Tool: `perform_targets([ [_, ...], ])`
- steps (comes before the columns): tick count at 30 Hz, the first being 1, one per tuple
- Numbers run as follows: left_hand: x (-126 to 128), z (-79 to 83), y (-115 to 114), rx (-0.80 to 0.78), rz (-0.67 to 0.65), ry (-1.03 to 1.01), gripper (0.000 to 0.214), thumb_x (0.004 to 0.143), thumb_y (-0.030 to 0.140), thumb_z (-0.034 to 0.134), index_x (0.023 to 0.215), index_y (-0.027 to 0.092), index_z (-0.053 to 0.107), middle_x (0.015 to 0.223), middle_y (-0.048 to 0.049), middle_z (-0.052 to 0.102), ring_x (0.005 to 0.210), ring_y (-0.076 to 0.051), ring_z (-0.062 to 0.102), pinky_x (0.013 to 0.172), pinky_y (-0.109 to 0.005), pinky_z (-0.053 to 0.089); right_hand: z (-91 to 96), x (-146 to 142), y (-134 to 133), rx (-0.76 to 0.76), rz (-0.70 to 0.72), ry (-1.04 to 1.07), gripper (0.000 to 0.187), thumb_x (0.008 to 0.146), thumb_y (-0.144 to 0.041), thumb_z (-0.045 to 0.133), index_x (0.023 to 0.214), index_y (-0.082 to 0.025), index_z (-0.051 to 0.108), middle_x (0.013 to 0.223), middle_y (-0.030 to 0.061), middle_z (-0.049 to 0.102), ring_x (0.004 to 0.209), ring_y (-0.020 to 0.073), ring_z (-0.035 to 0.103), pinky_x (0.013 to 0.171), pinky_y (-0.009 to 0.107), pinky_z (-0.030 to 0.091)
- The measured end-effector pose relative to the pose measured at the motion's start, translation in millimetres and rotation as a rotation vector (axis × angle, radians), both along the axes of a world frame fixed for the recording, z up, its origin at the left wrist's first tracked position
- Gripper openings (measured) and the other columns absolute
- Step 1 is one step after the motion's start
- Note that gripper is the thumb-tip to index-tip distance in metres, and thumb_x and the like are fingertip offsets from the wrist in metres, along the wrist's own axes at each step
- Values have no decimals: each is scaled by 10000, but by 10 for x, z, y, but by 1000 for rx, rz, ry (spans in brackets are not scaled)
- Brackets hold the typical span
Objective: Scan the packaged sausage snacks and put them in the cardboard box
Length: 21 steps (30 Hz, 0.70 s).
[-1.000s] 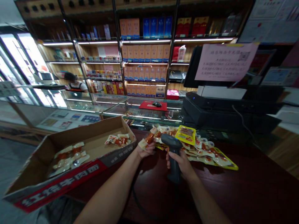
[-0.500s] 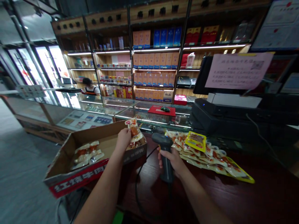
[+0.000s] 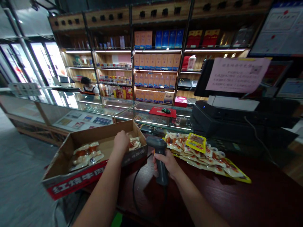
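Observation:
My right hand [image 3: 165,162] grips the handle of a dark barcode scanner [image 3: 158,154] held upright over the dark wooden counter [image 3: 236,198]. My left hand [image 3: 120,142] reaches into the right end of an open cardboard box [image 3: 78,179], knuckles up, right beside a small heap of snack packets [image 3: 134,143]. Its fingers are curled down and hidden, so I cannot see whether it still holds a packet. More packets [image 3: 86,154] lie at the box's left end. A pile of snack packets [image 3: 208,156] with a yellow one [image 3: 195,142] on top lies right of the scanner.
The scanner's black cable [image 3: 136,189] loops down at the counter's front. A black till with a monitor and a pink notice [image 3: 236,75] stands at the back right. Glass display cases [image 3: 94,108] and lit shelves of boxes lie beyond; another person [image 3: 88,86] sits far left.
My left hand took a packet from the pile by the scanner, carried it left and lowered it into the box's right end. The scanner has shifted slightly left with my right hand.

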<state>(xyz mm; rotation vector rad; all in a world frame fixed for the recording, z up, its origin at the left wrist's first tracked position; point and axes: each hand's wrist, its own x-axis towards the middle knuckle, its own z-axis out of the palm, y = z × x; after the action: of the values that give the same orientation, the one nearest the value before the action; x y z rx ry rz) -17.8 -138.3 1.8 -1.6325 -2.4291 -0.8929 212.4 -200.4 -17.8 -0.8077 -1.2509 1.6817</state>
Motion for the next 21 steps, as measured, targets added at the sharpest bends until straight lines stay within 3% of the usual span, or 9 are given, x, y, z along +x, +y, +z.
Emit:
perform_targets([
  [3,289,-6,-2,219,-127,-15,251,808,248,449,937,115,618,964,-139,630,960,-232,571,859,-321,419,15,112,-13,13,-48,4,295,639,-329,672,845,-140,577,538,-25,597,394,107,539,390,228,465],
  [5,578,-41,9,273,-252,-79,239,785,253,495,951,125,611,949,-117,627,930,-212,573,849,-312,426,21,219,-16,19,-96,-4,299,630,-332,679,836,-142,573,532,-27,594,394,109,539,395,234,471],
  [10,1335,-222,138,119,-504,-154,194,768,270,525,833,137,652,871,-97,627,854,-191,583,785,-293,436,-32,574,22,56,-237,-15,289,629,-342,680,808,-141,573,537,-19,600,402,121,550,393,244,476],
  [15,1787,-338,388,-96,-483,-114,350,787,411,491,802,114,676,908,-153,621,878,-235,594,765,-305,433,-159,888,74,49,-384,23,303,628,-351,694,825,-145,590,544,-19,604,403,117,550,405,243,482],
  [21,2024,-341,536,-189,-413,-100,454,777,498,464,910,114,667,997,-177,597,915,-262,597,760,-315,439,-280,1057,123,14,-462,44,296,627,-368,695,797,-147,596,540,-21,601,402,118,550,404,247,488],
])
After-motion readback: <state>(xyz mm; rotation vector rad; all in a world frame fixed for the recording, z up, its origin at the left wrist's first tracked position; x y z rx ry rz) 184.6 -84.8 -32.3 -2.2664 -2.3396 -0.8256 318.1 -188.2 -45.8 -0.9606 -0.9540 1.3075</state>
